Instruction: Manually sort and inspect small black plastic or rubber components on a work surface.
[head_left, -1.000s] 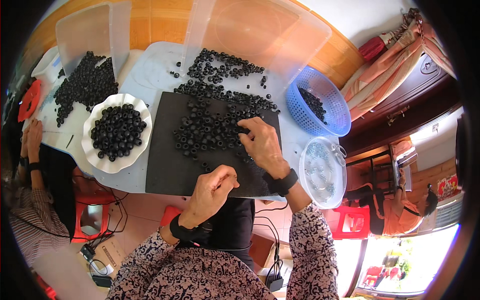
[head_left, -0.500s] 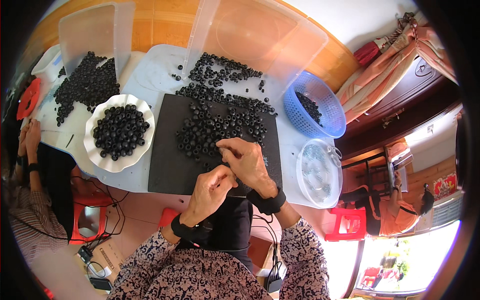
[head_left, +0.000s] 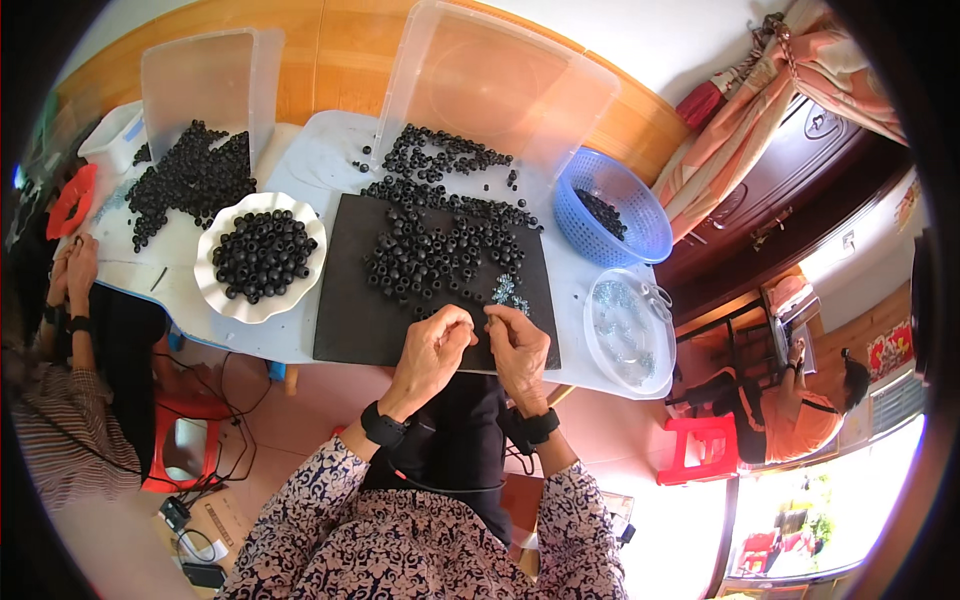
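My left hand [head_left: 437,350] is closed in a pinch just over the near edge of the black mat [head_left: 350,290]. Beside it, a little to the right, my right hand [head_left: 519,350] also pinches thumb against fingers. Whatever either hand holds is too small or hidden to make out. Round black beads [head_left: 430,248] with holes lie loosely across the mat beyond my fingers. A small cluster of clear bluish pieces [head_left: 508,292] rests on the mat just beyond my right hand. Left of the mat stands a white scalloped bowl [head_left: 205,265] heaped with black beads.
A blue perforated basket [head_left: 640,225] with black beads stands at the right. Nearer sits a round clear dish [head_left: 640,388] of clear pieces, scissors [head_left: 658,298] at its rim. Translucent bins [head_left: 500,80] lean at the back. Another person's hands [head_left: 75,270] are at the far left.
My hands have drawn apart slightly, and my right hand has come back from the beads toward the mat's near edge. The clear pieces on the mat now show. The whole view has shifted a little.
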